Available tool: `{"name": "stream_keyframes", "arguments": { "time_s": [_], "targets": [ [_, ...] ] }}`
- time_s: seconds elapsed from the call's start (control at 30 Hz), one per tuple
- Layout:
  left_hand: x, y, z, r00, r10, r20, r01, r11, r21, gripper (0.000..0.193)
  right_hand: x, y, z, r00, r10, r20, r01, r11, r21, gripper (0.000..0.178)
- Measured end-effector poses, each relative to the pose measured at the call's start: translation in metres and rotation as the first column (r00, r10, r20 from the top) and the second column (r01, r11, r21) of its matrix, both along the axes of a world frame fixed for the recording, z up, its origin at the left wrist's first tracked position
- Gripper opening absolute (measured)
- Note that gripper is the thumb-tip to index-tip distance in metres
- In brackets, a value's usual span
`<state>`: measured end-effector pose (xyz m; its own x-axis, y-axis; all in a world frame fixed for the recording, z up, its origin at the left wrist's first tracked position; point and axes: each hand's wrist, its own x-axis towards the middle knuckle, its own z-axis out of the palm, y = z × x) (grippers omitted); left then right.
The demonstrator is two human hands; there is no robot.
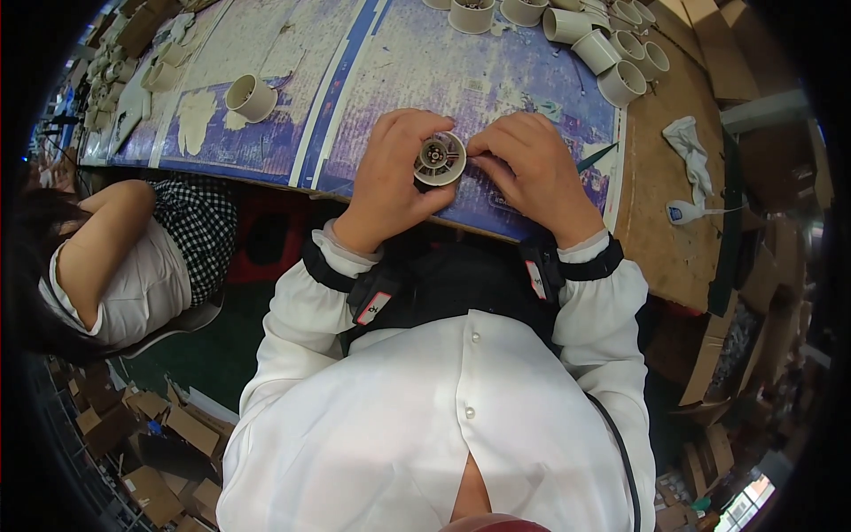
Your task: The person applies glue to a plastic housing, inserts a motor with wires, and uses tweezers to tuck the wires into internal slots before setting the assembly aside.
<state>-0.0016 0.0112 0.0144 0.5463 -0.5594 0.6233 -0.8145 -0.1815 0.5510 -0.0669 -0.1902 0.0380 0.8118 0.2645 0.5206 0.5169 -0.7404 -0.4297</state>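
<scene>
My left hand (387, 168) is wrapped round the side of a round off-white plastic housing (441, 158), thumb at its near side. The open top faces up, showing a round hub with spokes and some reddish bits inside. My right hand (532, 164) is closed at the housing's right rim, with thumb and forefinger pinched together. What lies in that pinch is too small to make out, perhaps a thin wire end. Beside my right wrist, a dark green pointed tool (597, 157) rests on the table, partly hidden by the hand.
Several similar housings (596, 53) cluster at the back right; a single housing (251, 97) stands to the left. On the brown board at right lie a white cloth (687, 151) and a small white bottle (683, 212) with a thin nozzle. Another person (133, 257) sits at my left.
</scene>
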Motion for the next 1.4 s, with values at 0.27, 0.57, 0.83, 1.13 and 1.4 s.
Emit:
{"name": "stream_keyframes", "arguments": {
  "time_s": [0.27, 0.57, 0.83, 1.13, 1.4],
  "targets": [
    [0.0, 0.0, -0.001, 1.0, 0.006, 0.017, -0.007, 1.0, 0.011, 0.06, -0.002, 0.0, 0.001, 0.999, -0.026, -0.029, 0.025, 1.0, -0.007, 0.018],
    [-0.001, 0.003, -0.004, 0.998, 0.0, -0.068, -0.001, 1.0, -0.007, 0.059, -0.001, 0.005, 0.0, 0.996, -0.071, -0.051, 0.072, 0.997, 0.009, 0.018],
    [-0.003, 0.004, -0.006, 0.861, -0.092, -0.499, 0.01, 0.986, -0.165, 0.059, 0.003, 0.009, -0.008, 0.995, -0.098, 0.003, 0.098, 0.994, 0.052, 0.016],
    [0.016, 0.007, 0.021, 0.528, -0.159, -0.834, -0.025, 0.979, -0.203, 0.045, 0.003, 0.002, -0.007, 0.966, 0.025, -0.259, 0.068, 0.936, 0.346, 0.015],
    [0.032, 0.012, 0.024, -0.023, -0.291, -0.957, 0.065, 0.954, -0.291, 0.048, 0.003, -0.001, -0.002, 0.848, 0.189, -0.495, 0.139, 0.822, 0.552, 0.019]
  ]
}}
